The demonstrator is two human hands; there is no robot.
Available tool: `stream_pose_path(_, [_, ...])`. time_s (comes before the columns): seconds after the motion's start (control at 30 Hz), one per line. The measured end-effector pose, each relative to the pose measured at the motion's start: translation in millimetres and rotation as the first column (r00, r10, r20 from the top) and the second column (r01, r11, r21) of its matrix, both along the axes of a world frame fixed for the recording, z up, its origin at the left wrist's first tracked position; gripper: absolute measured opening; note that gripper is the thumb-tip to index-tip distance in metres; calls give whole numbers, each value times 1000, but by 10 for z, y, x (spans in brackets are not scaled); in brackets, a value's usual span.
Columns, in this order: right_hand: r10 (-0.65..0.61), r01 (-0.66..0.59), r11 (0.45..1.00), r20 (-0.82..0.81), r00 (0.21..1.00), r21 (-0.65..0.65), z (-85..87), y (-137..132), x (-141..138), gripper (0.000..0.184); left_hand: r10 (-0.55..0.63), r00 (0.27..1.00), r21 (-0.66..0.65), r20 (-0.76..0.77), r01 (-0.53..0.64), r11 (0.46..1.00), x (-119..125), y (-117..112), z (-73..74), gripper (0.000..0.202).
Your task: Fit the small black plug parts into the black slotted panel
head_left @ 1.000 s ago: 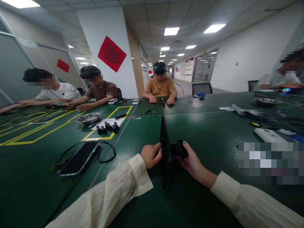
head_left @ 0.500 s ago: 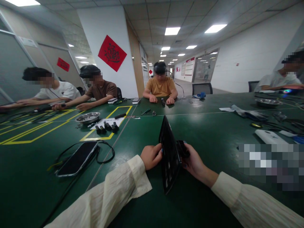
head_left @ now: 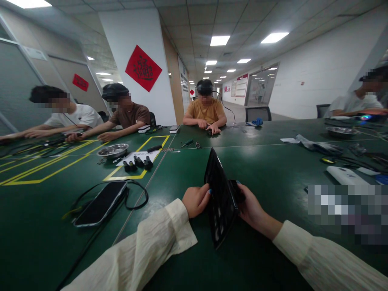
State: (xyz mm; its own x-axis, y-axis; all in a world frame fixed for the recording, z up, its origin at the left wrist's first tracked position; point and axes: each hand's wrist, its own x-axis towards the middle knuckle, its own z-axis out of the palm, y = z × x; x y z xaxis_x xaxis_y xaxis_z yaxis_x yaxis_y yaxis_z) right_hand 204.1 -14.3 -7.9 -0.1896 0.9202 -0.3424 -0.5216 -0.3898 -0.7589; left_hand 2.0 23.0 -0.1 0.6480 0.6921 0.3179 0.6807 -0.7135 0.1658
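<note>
A thin, glossy black flat screen [head_left: 220,202] stands on edge between my hands, seen nearly side-on. My left hand [head_left: 195,201] is closed, with thumb and fingertips against the screen's left side. Around a dark block-shaped part [head_left: 235,192] on the screen's back, my right hand [head_left: 251,206] is wrapped; its fingers are partly hidden behind that part. To the left of my left sleeve lies a smartphone [head_left: 101,203] in a clear case, with a black cable [head_left: 142,204] looped beside it.
The green table [head_left: 169,178] carries a metal bowl [head_left: 113,150], several black cylindrical parts [head_left: 138,163] on a white sheet, and a screwdriver [head_left: 188,142]. At right lie a white device [head_left: 345,174] and plastic bags [head_left: 318,144]. A co-worker [head_left: 205,107] sits opposite; others sit left and right.
The screen and both my hands have shifted slightly right in view, and the screen has turned to show a bit more of its face. The person opposite has brought their hands together.
</note>
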Motion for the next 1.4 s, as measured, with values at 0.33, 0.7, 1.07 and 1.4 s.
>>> stream_pose_path(0.33, [-30,30,999,-1,1000,23,-8,-8,-16,28,40,998,1,-40,-40,999,7,-10,26,35])
stream_pose_path(0.7, [-37,37,998,1,999,54,-39,-19,-11,27,5,1000,-22,9,-5,1000,9,-15,30,33])
stream_pose_path(1.07, [-28,24,993,31,999,112,49,-52,-37,22,36,998,31,-44,-35,999,9,-19,23,31])
stream_pose_path(1.4, [-57,37,985,113,992,171,126,-131,-77,33,102,992,-22,-77,-104,994,34,-50,76,35])
